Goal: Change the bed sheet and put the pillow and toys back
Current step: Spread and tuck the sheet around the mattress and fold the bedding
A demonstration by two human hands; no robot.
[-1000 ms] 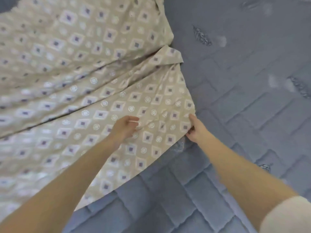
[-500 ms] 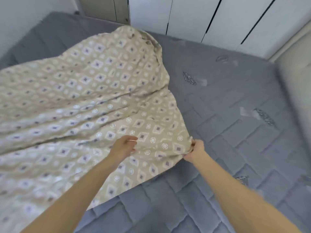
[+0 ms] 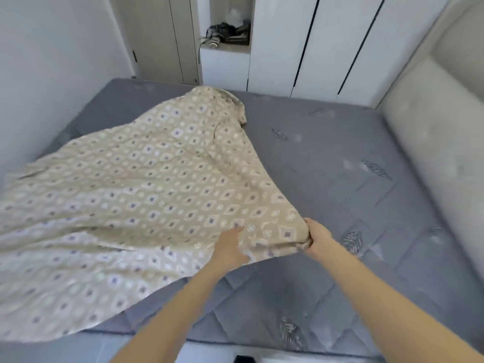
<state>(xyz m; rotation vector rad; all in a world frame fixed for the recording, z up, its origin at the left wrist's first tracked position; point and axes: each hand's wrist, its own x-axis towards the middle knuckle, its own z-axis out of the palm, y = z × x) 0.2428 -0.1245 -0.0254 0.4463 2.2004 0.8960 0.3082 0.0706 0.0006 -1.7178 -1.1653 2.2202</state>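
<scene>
Arms outstretched over the grey quilted mattress (image 3: 340, 179), the right hand (image 3: 315, 238) clenches the beige diamond-patterned bed sheet (image 3: 157, 205) by its corner, the left hand (image 3: 230, 248) keeping a pinching grip on its edge.

We're in a home bedroom: a grey quilted mattress (image 3: 340, 179), padded headboard (image 3: 432, 121) at its right, white wardrobe doors (image 3: 327, 43) just behind it.

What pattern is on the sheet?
The sheet is beige with small diamonds and pale circles; head view.
</scene>
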